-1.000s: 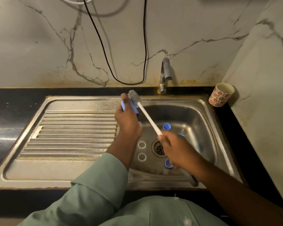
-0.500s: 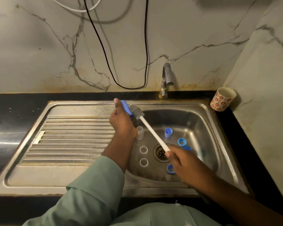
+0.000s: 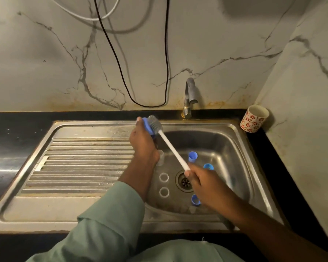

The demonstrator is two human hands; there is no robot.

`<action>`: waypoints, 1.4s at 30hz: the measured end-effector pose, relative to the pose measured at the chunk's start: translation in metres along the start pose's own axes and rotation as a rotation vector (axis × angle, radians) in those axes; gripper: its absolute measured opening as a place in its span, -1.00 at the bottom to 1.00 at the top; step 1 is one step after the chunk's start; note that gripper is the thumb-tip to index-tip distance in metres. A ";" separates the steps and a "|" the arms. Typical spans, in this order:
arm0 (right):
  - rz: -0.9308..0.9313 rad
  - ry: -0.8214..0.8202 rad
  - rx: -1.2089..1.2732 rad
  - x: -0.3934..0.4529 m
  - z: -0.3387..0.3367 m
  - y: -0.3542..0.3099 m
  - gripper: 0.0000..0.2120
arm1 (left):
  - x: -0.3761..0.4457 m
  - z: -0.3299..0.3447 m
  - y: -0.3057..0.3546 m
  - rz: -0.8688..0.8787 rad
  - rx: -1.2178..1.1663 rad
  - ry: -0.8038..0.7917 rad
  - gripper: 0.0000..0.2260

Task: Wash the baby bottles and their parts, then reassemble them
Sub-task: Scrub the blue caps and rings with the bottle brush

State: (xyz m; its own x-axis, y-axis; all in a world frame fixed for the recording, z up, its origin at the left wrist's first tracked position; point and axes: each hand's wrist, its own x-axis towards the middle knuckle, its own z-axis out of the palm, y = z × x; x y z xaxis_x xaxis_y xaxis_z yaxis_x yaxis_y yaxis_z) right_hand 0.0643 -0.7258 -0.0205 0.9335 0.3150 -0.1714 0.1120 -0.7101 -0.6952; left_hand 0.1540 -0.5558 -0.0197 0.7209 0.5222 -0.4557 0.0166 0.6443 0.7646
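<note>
Veined marble walls [image 3: 45,63], black countertop [image 3: 17,125], hanging black cable [image 3: 121,69], dim warm light.

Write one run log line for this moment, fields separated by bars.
left hand holds blue part | right hand holds brush, bristles on part | loose parts in sink

My left hand [image 3: 143,146] hides most of blue part [image 3: 147,127] in its grip; shape unclear. Clear piece [image 3: 160,157] behind wrist, half covered. My right hand [image 3: 204,184] covers brush handle [image 3: 173,149] end, part of drain [image 3: 184,181]. Blue cap [image 3: 195,199] partly hidden. Cables [image 3: 121,69] cut off at top edge.
</note>
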 end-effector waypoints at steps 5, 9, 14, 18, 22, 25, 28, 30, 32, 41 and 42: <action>0.051 0.027 0.109 0.009 0.000 -0.004 -0.80 | -0.007 -0.002 -0.006 0.069 0.161 -0.037 -0.62; 0.004 -0.010 0.042 -0.005 0.004 0.000 -0.80 | 0.001 -0.007 0.011 0.010 -0.090 -0.022 -0.58; 0.023 0.033 0.100 0.006 0.002 -0.004 -0.83 | -0.006 -0.007 -0.002 -0.022 -0.025 -0.070 -0.62; 0.024 -0.035 0.104 -0.010 0.011 0.003 -0.82 | 0.005 -0.011 0.004 -0.002 -0.016 0.009 -0.67; 0.031 0.062 0.122 0.005 0.004 0.002 -0.81 | -0.009 -0.003 -0.002 -0.092 -0.043 -0.083 -0.57; -0.019 0.027 0.100 -0.010 0.008 0.009 -0.83 | -0.001 -0.004 0.015 -0.106 -0.158 -0.069 -0.58; -0.001 0.065 0.089 0.000 0.006 0.007 -0.81 | -0.010 0.000 0.005 -0.035 0.038 -0.080 -0.60; 0.001 0.065 0.082 0.007 0.006 0.005 -0.78 | -0.014 0.003 0.002 -0.001 0.038 -0.093 -0.54; -0.037 0.055 0.079 -0.001 0.009 0.010 -0.81 | -0.009 -0.001 0.013 0.024 -0.085 -0.059 -0.45; -0.031 0.029 0.003 -0.007 0.008 0.017 -0.81 | -0.004 -0.010 -0.006 -0.062 -0.108 -0.016 -0.66; -0.024 0.007 0.018 -0.014 0.008 0.016 -0.82 | -0.001 -0.011 -0.004 -0.045 -0.091 -0.013 -0.67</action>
State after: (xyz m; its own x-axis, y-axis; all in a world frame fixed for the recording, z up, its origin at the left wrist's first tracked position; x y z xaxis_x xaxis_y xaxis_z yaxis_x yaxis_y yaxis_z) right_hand 0.0505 -0.7367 -0.0350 0.9329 0.3276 -0.1497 0.1284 -0.6908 -0.7115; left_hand 0.1455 -0.5530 -0.0271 0.7298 0.4843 -0.4826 -0.0130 0.7155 0.6985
